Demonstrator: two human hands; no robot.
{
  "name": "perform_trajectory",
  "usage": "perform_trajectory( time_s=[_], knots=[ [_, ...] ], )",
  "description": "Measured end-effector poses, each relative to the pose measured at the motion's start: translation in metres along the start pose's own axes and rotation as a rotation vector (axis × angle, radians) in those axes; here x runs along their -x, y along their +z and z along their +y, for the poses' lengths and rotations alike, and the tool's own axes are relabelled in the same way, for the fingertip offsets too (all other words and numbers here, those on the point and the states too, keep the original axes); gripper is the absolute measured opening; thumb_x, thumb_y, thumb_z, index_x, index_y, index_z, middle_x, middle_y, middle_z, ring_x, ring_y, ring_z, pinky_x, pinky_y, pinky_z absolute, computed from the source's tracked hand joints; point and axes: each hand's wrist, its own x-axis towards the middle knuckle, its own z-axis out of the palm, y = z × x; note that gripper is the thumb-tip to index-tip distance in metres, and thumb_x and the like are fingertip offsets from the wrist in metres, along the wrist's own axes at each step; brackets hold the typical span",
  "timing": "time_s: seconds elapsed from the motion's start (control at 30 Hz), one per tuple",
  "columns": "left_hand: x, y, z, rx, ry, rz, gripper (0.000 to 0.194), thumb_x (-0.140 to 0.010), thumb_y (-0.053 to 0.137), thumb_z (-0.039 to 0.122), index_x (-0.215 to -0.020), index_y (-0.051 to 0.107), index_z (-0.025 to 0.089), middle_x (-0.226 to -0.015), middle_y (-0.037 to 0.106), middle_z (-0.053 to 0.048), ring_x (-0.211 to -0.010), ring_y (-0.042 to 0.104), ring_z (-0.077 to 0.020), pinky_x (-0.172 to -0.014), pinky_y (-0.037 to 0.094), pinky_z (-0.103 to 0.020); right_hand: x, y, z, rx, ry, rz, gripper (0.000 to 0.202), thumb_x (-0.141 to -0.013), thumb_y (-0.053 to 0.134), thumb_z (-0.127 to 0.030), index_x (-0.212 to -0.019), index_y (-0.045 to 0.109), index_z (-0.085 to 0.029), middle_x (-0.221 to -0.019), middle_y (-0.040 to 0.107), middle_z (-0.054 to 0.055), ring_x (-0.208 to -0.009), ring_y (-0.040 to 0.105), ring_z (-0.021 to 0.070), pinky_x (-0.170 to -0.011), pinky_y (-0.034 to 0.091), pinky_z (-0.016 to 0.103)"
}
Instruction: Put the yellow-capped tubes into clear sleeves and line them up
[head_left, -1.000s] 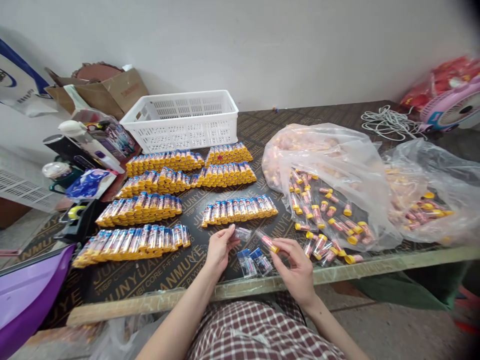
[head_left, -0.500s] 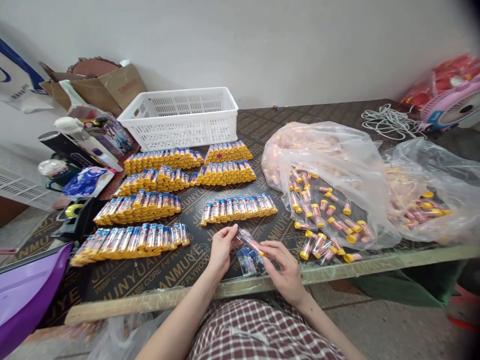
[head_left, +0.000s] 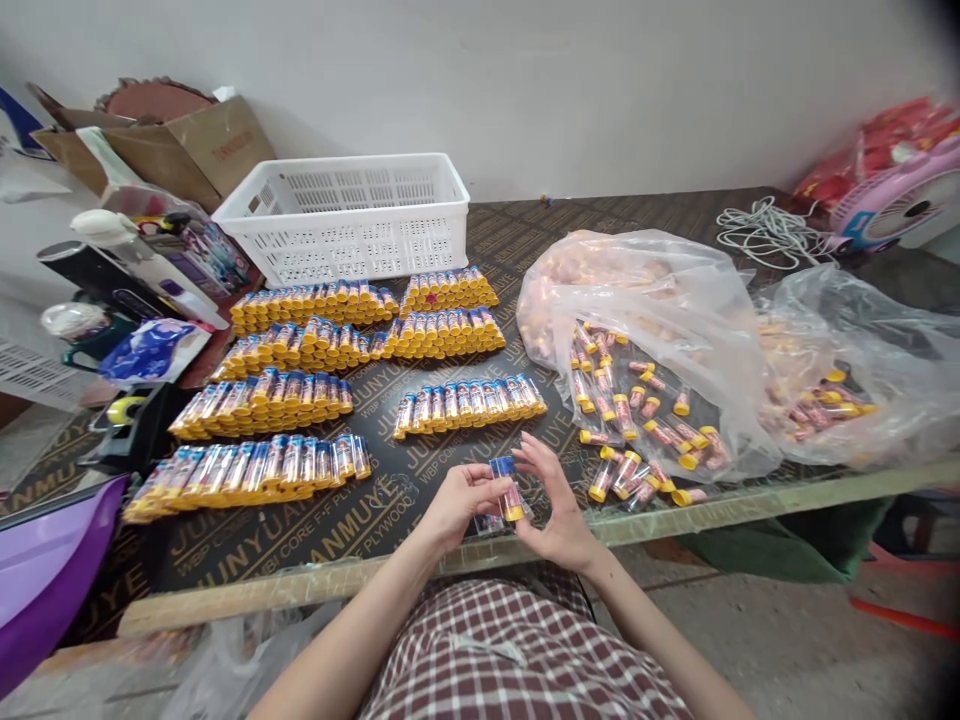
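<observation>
My left hand (head_left: 466, 503) grips a small clear tube (head_left: 511, 494) between thumb and fingers. The tube stands nearly upright, blue at its top and with a yellow cap at the bottom. Around its right side, my right hand (head_left: 559, 520) is spread, thumb low by the yellow cap and fingertips up near the blue end; whether it touches the tube is hard to see. Small clear packets (head_left: 487, 524) lie under my hands, mostly hidden. Beyond them is a stacked row of blue-and-yellow tubes (head_left: 471, 405).
More tube stacks (head_left: 259, 470) fill the table's left side, with a white plastic crate (head_left: 352, 240) behind. On the right, a clear bag (head_left: 675, 290) spills loose yellow-capped tubes (head_left: 624, 473). A tape dispenser (head_left: 139, 430) and purple bin (head_left: 60, 580) are at left, a pink fan (head_left: 885, 205) at far right.
The tube has turned from lying slanted between both hands to nearly upright in my left hand. My right hand's fingers have spread apart. The view has shifted slightly.
</observation>
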Motion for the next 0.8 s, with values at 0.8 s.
perform_trajectory(
  time_s=[0.8],
  knots=[
    [0.0077,0.0102,-0.0011,-0.012,-0.041,-0.010,0.040,-0.054,0.082,0.039,-0.076,0.068,0.009,-0.070,0.067,-0.007,-0.058,0.060,-0.0121,-0.056,0.046,-0.023,0.0065,0.0022,0.0004,-0.227,0.010,-0.031,0.088,-0.060,0.050,-0.002,-0.140,0.024,-0.025,-0.136,0.044,0.011,-0.121,0.049,0.0242,-0.100,0.044,0.041]
  ],
)
